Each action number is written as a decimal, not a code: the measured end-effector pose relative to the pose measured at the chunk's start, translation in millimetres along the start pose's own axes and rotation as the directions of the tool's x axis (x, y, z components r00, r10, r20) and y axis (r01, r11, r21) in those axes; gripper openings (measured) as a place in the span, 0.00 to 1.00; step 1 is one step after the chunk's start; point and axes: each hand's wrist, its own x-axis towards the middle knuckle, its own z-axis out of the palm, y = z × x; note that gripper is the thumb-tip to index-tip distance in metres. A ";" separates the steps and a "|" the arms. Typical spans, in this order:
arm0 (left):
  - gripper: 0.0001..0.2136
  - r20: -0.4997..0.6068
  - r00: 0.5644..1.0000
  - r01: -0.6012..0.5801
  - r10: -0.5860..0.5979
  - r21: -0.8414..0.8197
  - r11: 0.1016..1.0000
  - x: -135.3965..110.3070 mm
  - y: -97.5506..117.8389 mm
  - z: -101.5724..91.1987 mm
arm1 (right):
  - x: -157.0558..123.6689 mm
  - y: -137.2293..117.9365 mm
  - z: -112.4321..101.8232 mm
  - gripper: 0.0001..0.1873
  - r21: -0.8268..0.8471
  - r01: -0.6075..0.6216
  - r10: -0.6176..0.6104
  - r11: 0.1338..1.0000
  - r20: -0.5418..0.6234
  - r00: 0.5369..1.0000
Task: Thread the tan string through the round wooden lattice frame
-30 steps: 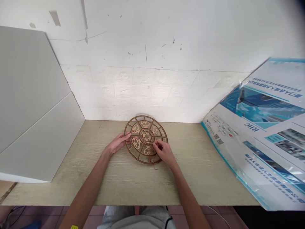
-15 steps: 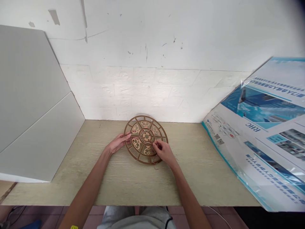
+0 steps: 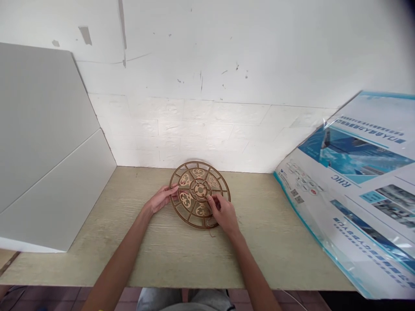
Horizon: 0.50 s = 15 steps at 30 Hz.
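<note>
A round, brown openwork disc (image 3: 184, 218), patterned like a spoked wheel with scroll-shaped cutouts, stands tilted above the tabletop close to the wall. My left hand (image 3: 161, 198) grips its left rim, thumb in front and the other fingers behind. On the right side, my right hand (image 3: 224, 211) is closed in a pinch against the disc just below and right of its hub. Whatever sits between those fingertips is too small to make out. A thin reddish thread (image 3: 212, 233) dangles by the disc's lower right edge, beneath my right hand.
The pale wooden table (image 3: 181, 263) meets a white brick-patterned wall (image 3: 207, 129) at the back. Grey-white panels (image 3: 48, 151) stand along the left. A plastic-covered printed poster (image 3: 350, 194) leans along the right, its lower edge reaching over the tabletop.
The camera has tipped slightly, so the scene sits a little lower in view. Both hands keep their places on the disc; the right hand has shifted only slightly.
</note>
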 end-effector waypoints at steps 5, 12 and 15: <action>0.17 -0.046 0.999 -0.010 0.008 -0.055 0.998 1.6 -0.8 -3.5 | -0.2 5.4 -0.7 0.20 -0.075 -0.042 0.012 0.996 -0.367 0.930; 0.15 -0.098 0.995 -0.027 0.014 -0.127 0.992 1.7 -2.2 -5.8 | 4.3 29.0 4.2 0.28 0.004 -0.176 0.152 0.984 -0.519 0.841; 0.15 -0.108 0.994 -0.035 0.020 -0.140 0.990 0.5 -2.3 -5.8 | 3.9 34.1 8.3 0.32 0.174 -0.233 0.280 0.957 -0.327 0.902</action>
